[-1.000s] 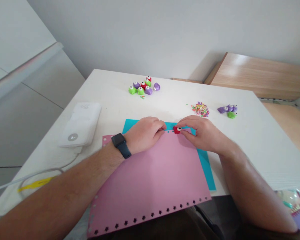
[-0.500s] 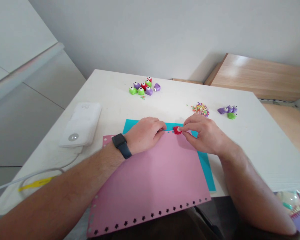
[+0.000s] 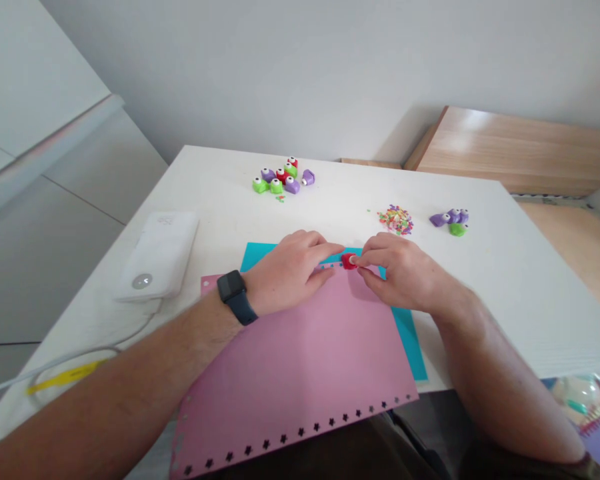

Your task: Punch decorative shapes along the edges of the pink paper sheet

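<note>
A pink paper sheet (image 3: pixel 305 360) lies on a teal sheet (image 3: pixel 407 330) on the white table (image 3: pixel 520 267). Star holes run along the pink sheet's near edge, and a few along its far edge. My right hand (image 3: pixel 405 273) grips a small red paper punch (image 3: pixel 349 261) set on the far edge of the pink sheet, a fingertip on its top. My left hand (image 3: pixel 290 270), with a dark watch on the wrist, rests flat on the pink sheet just left of the punch, fingers stretched toward it.
A cluster of green, purple and red punches (image 3: pixel 280 180) sits at the back of the table. A pile of coloured confetti (image 3: pixel 395 220) and more purple and green punches (image 3: pixel 453 221) lie right. A white device (image 3: pixel 157 257) with a cable lies left.
My left fingers have stretched out toward the punch. My right fingertip has come down over the punch's top. The view has shifted slightly.
</note>
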`<action>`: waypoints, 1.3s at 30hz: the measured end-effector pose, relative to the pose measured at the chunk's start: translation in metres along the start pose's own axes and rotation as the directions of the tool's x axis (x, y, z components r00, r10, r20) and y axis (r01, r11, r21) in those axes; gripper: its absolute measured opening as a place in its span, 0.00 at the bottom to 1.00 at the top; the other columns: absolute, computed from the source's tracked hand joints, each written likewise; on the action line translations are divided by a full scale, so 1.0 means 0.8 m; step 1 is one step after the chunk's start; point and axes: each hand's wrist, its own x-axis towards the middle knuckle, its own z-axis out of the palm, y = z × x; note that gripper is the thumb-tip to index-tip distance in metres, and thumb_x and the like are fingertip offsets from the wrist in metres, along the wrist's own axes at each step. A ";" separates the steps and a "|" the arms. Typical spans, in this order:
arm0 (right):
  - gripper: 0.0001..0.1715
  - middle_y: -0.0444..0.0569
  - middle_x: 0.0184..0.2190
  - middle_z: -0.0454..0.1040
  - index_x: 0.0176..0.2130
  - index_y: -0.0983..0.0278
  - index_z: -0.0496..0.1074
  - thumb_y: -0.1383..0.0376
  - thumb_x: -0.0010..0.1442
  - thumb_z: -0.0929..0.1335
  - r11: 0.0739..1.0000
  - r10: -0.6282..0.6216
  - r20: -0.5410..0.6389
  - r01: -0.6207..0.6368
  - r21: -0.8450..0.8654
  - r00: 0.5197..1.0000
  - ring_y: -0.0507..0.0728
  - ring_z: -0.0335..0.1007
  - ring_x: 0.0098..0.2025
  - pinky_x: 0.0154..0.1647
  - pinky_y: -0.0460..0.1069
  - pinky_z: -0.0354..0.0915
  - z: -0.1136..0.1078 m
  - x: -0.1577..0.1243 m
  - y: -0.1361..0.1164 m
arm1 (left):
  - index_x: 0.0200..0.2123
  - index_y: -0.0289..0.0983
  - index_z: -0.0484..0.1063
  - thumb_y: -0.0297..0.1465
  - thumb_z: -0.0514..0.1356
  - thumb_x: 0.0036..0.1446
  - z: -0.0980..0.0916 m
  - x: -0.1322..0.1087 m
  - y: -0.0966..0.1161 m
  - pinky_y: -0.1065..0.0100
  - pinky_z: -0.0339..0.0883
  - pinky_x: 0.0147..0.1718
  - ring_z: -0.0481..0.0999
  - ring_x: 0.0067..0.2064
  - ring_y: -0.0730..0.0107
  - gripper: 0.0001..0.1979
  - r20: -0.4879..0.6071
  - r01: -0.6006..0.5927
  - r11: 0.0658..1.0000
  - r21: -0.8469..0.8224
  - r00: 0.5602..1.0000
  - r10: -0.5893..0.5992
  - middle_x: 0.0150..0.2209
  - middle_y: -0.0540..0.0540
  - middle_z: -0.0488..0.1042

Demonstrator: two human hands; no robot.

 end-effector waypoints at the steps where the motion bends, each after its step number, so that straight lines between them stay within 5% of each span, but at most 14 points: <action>1: 0.12 0.51 0.33 0.76 0.41 0.65 0.83 0.73 0.63 0.69 1.000 0.005 0.004 -0.005 0.000 1.000 0.58 0.71 0.38 0.42 0.53 0.65 0.000 0.000 0.000 | 0.61 0.39 0.75 0.32 0.61 0.70 0.000 0.002 0.003 0.52 0.71 0.56 0.76 0.52 0.55 0.18 0.012 -0.005 1.000 -0.004 1.000 0.005 0.49 0.40 0.77; 12: 0.10 0.50 0.32 0.75 0.37 0.65 0.81 0.72 0.64 0.68 0.997 0.081 0.055 -0.081 -0.006 0.995 0.57 0.71 0.37 0.41 0.52 0.63 0.001 0.001 -0.003 | 0.55 0.39 0.78 0.30 0.63 0.67 0.001 0.020 0.025 0.51 0.71 0.55 0.75 0.52 0.54 0.14 0.092 -0.103 0.991 0.084 0.991 0.095 0.50 0.40 0.77; 24: 0.12 0.49 0.32 0.75 0.36 0.64 0.80 0.73 0.66 0.67 0.996 0.086 0.095 -0.083 -0.029 0.992 0.57 0.71 0.38 0.42 0.51 0.63 0.000 0.002 -0.007 | 0.49 0.36 0.78 0.27 0.60 0.66 0.011 0.022 0.015 0.54 0.71 0.53 0.76 0.51 0.56 0.11 0.067 -0.172 0.983 0.069 0.984 0.167 0.50 0.40 0.77; 39: 0.13 0.51 0.32 0.77 0.36 0.67 0.80 0.74 0.66 0.66 0.996 0.088 0.112 -0.088 -0.009 0.990 0.56 0.70 0.37 0.40 0.51 0.62 -0.001 0.004 -0.008 | 0.54 0.39 0.78 0.23 0.57 0.62 0.016 0.019 0.006 0.53 0.70 0.55 0.75 0.54 0.55 0.19 0.059 -0.169 0.983 0.071 0.985 0.165 0.54 0.40 0.76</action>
